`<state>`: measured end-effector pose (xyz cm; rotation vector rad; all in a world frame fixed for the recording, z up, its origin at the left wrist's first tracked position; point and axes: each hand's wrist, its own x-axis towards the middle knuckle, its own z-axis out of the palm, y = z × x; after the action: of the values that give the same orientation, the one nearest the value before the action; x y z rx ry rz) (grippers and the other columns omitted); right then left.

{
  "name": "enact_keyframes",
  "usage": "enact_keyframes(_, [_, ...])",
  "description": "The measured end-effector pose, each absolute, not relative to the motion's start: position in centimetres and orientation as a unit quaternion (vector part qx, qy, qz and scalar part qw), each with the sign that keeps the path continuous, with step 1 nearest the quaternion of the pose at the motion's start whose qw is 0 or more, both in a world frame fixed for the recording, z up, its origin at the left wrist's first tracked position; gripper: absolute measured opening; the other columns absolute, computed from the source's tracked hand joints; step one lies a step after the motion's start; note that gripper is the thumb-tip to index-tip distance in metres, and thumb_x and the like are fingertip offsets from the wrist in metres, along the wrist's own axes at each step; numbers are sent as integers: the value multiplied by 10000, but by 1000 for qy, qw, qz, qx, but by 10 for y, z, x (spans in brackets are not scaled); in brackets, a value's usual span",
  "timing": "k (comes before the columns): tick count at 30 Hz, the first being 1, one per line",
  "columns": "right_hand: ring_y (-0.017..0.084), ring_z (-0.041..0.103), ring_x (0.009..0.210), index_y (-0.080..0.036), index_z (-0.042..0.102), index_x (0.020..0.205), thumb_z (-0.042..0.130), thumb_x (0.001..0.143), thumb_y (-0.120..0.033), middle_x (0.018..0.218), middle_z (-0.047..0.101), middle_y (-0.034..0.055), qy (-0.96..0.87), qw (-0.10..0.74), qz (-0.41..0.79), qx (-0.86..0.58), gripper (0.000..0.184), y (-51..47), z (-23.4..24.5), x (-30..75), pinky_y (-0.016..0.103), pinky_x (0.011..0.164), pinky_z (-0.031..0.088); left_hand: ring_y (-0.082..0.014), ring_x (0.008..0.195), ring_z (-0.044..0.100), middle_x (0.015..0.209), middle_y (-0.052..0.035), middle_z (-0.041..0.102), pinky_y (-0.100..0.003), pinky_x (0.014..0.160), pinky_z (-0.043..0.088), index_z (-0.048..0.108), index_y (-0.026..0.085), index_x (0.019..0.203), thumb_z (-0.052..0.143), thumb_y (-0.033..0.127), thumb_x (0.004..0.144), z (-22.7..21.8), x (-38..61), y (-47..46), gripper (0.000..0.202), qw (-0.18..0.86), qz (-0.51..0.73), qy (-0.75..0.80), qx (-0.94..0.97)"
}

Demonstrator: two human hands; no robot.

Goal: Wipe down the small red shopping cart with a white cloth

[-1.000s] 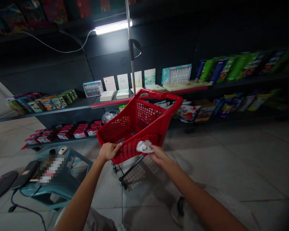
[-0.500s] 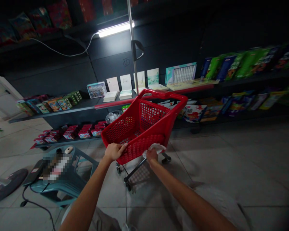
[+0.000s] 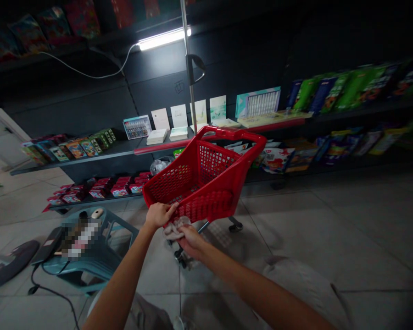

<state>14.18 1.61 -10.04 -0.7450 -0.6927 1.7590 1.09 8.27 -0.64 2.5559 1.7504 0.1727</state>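
A red plastic shopping cart (image 3: 213, 206) on metal legs with casters stands in front of me, its basket without goods that I can see. My left hand (image 3: 158, 215) is closed over the rim at the basket's near left corner. Just below and to the right of it, my right hand (image 3: 191, 240) grips a crumpled whitish cloth (image 3: 175, 228) against the low near corner of the basket. The cloth hides part of that corner and the frame under it.
A dark shelf unit (image 3: 99, 158) behind the cart carries books (image 3: 179, 121), boxed sets and bagged goods. At left, a blue-grey stool (image 3: 89, 261) bears a device with a cable. A metal pole (image 3: 192, 101) rises behind the cart. Tiled floor (image 3: 296, 220) lies to the right.
My right hand has moved left with the cloth, from the middle of the basket's near side to its left corner. My left hand stays on the rim.
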Motion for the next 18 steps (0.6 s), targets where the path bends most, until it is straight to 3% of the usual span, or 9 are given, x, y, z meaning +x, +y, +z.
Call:
enact_keyframes(6, [183,683,817,-186,587,758,560,623,-93,789,693,34,-183,544,749,-330,167,31,-80,179,316,842,556,-199,742,686,748,-93,755,-285,628,319,757,223,698,162,721,990,-9,14,80,829,30,76,574,815])
enact_keyframes(10, [171,691,874,-189,588,812,578,614,-87,872,695,23,-179,629,675,-342,223,55,-57,247,338,929,554,-186,718,672,730,-82,745,-273,626,313,742,224,671,187,715,993,-10,11,81,808,34,78,566,820])
enact_keyframes(13, [174,680,893,-187,603,910,574,619,-133,942,692,29,-221,724,527,-386,298,77,-33,316,364,953,545,-177,686,659,702,-77,730,-273,612,292,724,223,646,191,717,992,-11,8,84,805,31,82,560,824])
enact_keyframes(15, [195,673,920,-182,618,1017,527,684,-195,1028,698,62,-261,773,345,-465,345,91,-20,359,389,952,537,-174,670,653,681,-72,720,-278,605,278,709,221,629,188,717,992,-11,7,85,806,27,82,555,827])
enact_keyframes(18, [259,646,1087,-153,634,1157,473,762,-211,1170,695,140,-367,694,147,-601,430,107,-18,396,418,1034,473,-168,651,644,652,-67,703,-281,602,270,688,218,602,178,711,996,-11,8,84,811,23,84,553,829])
